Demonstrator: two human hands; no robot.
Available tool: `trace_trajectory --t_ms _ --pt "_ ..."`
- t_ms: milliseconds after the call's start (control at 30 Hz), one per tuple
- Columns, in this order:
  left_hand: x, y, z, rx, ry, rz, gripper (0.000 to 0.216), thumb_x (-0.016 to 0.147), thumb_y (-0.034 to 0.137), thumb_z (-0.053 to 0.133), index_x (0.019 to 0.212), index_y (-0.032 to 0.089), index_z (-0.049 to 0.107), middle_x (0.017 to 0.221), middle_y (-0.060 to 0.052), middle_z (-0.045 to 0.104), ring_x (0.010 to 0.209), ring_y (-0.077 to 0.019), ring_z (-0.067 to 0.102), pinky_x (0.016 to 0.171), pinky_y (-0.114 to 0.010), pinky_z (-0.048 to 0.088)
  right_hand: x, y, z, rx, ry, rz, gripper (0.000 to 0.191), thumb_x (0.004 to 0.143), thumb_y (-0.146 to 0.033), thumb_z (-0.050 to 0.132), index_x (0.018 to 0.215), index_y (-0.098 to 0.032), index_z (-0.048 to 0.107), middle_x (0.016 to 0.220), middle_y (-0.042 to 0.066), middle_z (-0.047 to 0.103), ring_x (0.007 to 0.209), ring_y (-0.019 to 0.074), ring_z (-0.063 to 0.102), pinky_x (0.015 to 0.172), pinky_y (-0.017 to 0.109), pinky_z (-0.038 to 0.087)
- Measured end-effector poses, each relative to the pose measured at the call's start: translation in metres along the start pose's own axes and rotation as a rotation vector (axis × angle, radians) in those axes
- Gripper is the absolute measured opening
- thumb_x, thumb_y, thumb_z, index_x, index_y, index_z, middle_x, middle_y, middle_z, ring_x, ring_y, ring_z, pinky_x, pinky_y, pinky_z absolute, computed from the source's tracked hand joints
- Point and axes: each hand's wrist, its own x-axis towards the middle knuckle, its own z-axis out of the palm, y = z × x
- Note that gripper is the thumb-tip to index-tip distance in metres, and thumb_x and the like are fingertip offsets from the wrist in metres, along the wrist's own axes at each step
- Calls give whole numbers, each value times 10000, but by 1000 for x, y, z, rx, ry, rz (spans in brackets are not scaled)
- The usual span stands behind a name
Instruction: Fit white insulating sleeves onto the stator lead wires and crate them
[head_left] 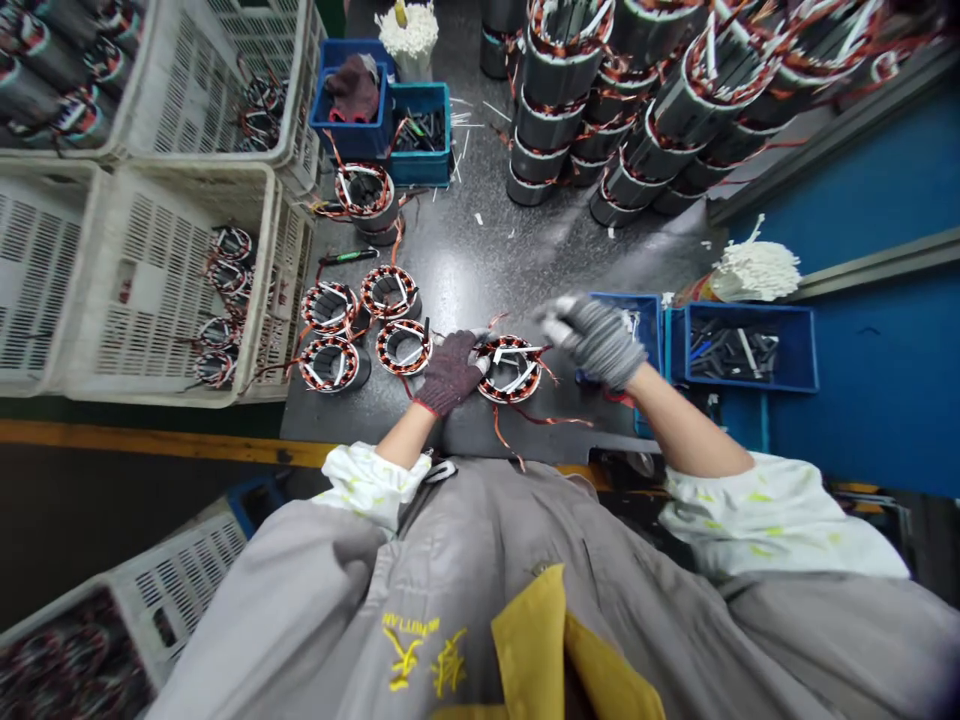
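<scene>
A motor stator (512, 368) with copper windings and white insulation strips lies on the dark workbench (480, 260) right in front of me. My left hand (452, 371), in a dark glove, rests closed on the stator's left rim. My right hand (592, 337), in a grey glove, hovers above the stator's right side, blurred by motion, fingers curled; whether it holds anything is unclear. Loose copper leads trail from the stator toward the bench edge.
Several more stators (360, 325) sit left of my hands. White crates (150, 290) with stators stand at left; stacked stators (645, 110) at back right. Blue bins (742, 345) with parts at right, others (390, 110) at the back. Bundles of white strips (754, 270).
</scene>
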Motion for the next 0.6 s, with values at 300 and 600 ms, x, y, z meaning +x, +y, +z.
trace_trajectory --t_ms 300,600 --pt "1 -3 -9 -309 -80 -77 397 945 404 709 1273 181 698 1281 -116 802 1186 -287 743 1107 -467 596 26 -42 68 -467 -415 -127 346 1075 -278 514 1076 -78 795 1165 242 793 1084 337 713 946 432 513" --pt "-4 -15 2 -278 -28 -51 459 954 402 698 1370 209 695 1301 -114 789 1252 -316 712 1137 -523 579 10 6 17 234 229 207 537 1131 -614 341 963 -242 689 916 83 743 779 232 647 719 367 529"
